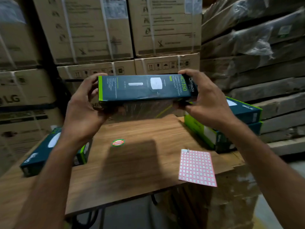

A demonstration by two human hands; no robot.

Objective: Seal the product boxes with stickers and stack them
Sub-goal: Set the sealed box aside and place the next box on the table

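I hold a dark blue and green product box (142, 87) up in the air above the wooden table (132, 162), its narrow side facing me. My left hand (85, 106) grips its left end and my right hand (203, 98) grips its right end. One more box of the same kind (41, 152) lies on the table's left side. On the right, two such boxes (244, 116) sit stacked. A round red and green sticker (118, 142) lies on the table under the held box. A sheet of small pink-edged stickers (197, 167) lies at the table's right front.
Large brown cartons (85, 30) are stacked close behind the table and at the left. Plastic-wrapped flat cartons (255, 52) are piled on the right. Another carton (234, 195) stands under the table's right edge.
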